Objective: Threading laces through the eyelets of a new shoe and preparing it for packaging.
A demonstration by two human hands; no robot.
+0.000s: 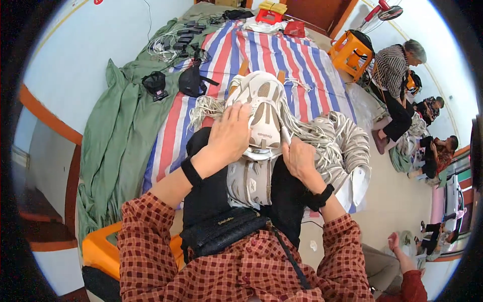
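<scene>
One striped sheet lay beside green cloth, near a white wall. The beige shoe upper sat between the left grip, fingers extended, its hold unclear, and the right grip, closed on a slim white piece.

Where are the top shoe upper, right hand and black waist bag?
Top shoe upper (264, 118), head view: its middle.
Right hand (302, 159), head view: its back.
Black waist bag (224, 231), head view: its front.
</scene>
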